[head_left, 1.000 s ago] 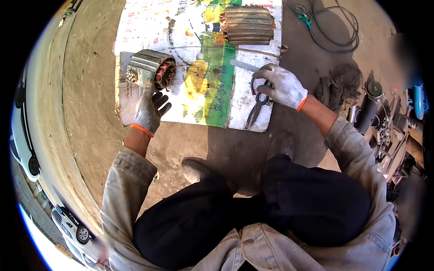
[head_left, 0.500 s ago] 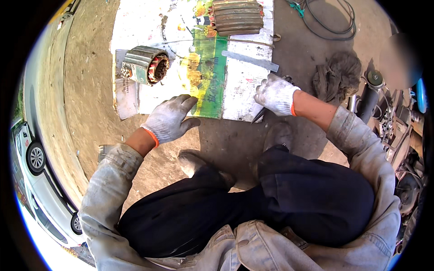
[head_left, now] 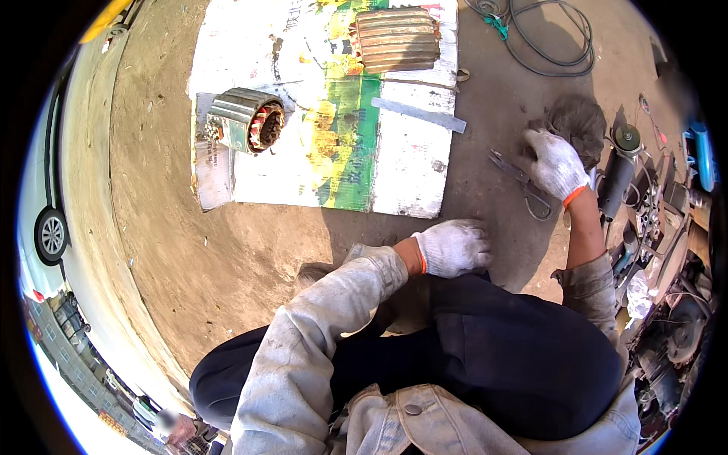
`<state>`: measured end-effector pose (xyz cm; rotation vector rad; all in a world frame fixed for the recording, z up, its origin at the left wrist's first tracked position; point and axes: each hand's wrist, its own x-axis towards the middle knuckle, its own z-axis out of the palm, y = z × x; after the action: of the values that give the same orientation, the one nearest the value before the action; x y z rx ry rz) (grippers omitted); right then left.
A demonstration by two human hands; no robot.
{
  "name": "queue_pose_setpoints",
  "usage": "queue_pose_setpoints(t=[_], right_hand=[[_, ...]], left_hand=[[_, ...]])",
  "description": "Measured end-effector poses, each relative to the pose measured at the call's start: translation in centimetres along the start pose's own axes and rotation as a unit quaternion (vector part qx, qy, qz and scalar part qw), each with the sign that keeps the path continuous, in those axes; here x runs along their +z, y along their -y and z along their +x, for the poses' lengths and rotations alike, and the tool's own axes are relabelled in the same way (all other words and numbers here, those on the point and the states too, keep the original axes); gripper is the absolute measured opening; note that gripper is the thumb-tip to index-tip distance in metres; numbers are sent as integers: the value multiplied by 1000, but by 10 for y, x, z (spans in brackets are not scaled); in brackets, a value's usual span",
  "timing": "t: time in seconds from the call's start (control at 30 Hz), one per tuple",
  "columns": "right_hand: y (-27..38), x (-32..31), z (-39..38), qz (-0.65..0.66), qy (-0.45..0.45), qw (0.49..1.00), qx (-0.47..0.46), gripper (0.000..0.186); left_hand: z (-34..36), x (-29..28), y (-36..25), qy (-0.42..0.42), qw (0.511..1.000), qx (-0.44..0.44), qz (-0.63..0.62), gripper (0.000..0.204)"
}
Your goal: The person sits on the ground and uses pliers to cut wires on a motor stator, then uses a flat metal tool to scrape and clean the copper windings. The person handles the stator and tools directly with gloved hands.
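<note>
My gloved right hand [head_left: 553,161] is over the floor beside a dark crumpled rag [head_left: 576,120], fingers loosely bent and apart. Scissors [head_left: 516,178] lie just left of it. My gloved left hand [head_left: 453,248] is at my right knee, fingers curled down; what is under them is hidden. On the printed cardboard [head_left: 409,174] lie a hollow metal motor stator [head_left: 236,115] with windings showing, a second ribbed stator [head_left: 396,42] at the back, and a flat metal strip [head_left: 417,115] along the right part.
A coiled cable [head_left: 553,68] lies at back right. An angle grinder [head_left: 618,182], blue object [head_left: 701,155] and jumbled metal parts [head_left: 667,318] crowd the right side. A white car [head_left: 49,243] stands at far left. A blurred person [head_left: 178,428] is at lower left.
The scissors have moved from the cardboard to the floor, and my right hand has shifted right, off them. My left hand has left the cardboard area and moved down and right to my knee.
</note>
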<state>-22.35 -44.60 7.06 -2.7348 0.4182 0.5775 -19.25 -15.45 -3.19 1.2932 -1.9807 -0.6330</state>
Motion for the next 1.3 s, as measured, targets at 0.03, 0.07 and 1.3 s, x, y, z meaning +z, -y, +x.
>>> queue_pose_setpoints(t=[0.03,0.07,1.3], right_hand=[[8,10,11,30,-56,998,6,34],[20,20,20,58,-106,992,14,33],[48,31,41,639,-27,765,83,17]], left_hand=[[4,-5,3,-6,998,-56,12,35],[8,-13,2,-13,993,-112,20,27],[-33,-213,173,-510,584,-374,-510,63]])
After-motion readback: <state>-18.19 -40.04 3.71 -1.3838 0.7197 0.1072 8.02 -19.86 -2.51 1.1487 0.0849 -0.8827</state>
